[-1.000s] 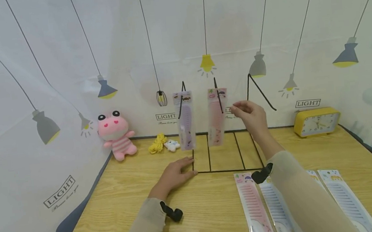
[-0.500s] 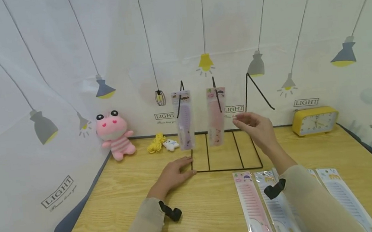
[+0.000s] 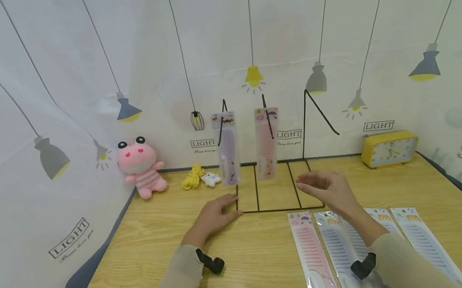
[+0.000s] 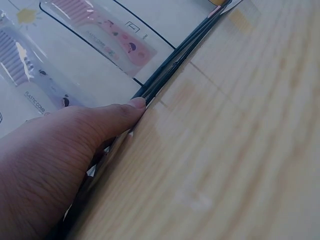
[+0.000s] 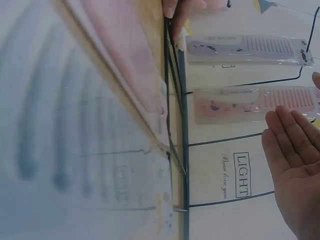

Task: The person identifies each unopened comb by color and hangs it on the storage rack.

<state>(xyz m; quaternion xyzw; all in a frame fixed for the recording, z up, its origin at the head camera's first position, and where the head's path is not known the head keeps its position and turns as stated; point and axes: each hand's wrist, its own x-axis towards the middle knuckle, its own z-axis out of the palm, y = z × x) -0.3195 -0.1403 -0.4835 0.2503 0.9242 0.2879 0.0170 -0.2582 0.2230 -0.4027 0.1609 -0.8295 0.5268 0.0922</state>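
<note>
In the head view my left hand lies at the front left corner of a black wire display rack, fingers stretched over its base bar. Its thumb touches the bar in the left wrist view. A packaged purple comb hangs on the rack's left hook, and a packaged pink comb on the middle one. Nothing hangs from the right hook. My right hand is held over the base's right side, fingers loosely extended and holding nothing, close behind the packaged combs on the table.
One packaged pink comb and several packaged blue combs lie in a row at front right, partly under my right forearm. At the back stand a pink plush toy, yellow cord, a small white figure and a yellow clock.
My right hand has come down and back from beside the hanging pink comb, toward the packaged combs on the table. My left hand stays on the rack's base.
</note>
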